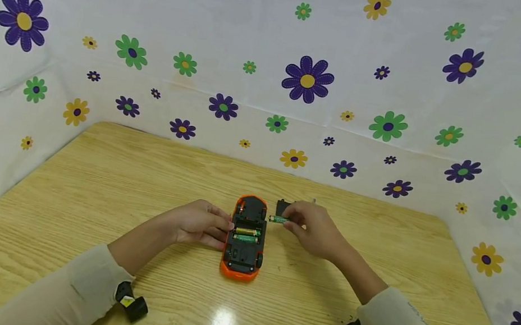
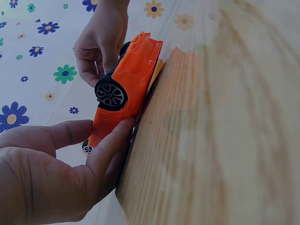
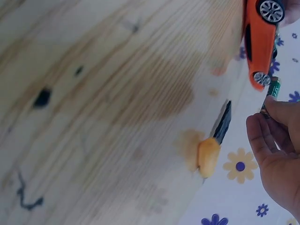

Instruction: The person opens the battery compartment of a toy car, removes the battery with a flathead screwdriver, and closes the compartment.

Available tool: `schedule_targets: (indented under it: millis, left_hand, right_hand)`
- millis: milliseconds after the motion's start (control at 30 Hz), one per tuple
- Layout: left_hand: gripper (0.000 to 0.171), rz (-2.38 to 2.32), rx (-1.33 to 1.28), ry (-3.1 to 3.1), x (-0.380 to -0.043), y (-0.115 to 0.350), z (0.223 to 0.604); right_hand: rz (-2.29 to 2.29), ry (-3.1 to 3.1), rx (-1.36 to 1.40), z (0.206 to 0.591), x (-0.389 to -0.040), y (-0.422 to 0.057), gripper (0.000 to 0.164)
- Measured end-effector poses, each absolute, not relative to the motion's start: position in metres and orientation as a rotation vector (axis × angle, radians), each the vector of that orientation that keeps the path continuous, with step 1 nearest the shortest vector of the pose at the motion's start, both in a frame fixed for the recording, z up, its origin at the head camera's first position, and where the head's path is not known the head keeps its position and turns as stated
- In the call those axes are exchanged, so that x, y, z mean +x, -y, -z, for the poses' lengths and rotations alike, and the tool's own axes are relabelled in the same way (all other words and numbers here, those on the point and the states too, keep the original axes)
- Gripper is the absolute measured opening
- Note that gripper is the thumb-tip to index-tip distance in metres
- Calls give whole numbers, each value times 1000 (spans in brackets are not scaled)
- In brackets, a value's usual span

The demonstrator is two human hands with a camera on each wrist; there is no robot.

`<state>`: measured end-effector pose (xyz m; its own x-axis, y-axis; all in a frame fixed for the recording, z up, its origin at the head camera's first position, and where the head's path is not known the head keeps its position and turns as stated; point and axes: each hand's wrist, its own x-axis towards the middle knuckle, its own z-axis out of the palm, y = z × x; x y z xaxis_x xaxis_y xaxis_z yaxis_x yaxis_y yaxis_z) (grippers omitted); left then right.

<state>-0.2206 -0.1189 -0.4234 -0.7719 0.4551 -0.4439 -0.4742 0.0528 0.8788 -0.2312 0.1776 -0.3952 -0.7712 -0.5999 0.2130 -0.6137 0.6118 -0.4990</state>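
An orange toy car lies wheels up on the table, its black underside facing me. In its open battery compartment sit a gold battery and, just below that, a green battery. My left hand grips the car's left side, thumb on the upper edge and fingers along the body in the left wrist view. To the right of the car, my right hand pinches another green battery between thumb and fingertips, one end pointing toward the compartment. That battery shows close to the car's end in the right wrist view.
A flat black cover lies beyond my right hand, partly hidden by it. The right wrist view shows a yellow object on the table beside the black piece. Flower-patterned cloth walls the table's back and sides.
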Motion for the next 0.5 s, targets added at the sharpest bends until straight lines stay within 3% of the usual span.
schedule_targets:
  millis: [500]
  left_hand:
    - [49, -1794, 8, -1663, -222, 120, 424]
  right_hand:
    - [-602, 2936, 901, 401, -239, -182, 6]
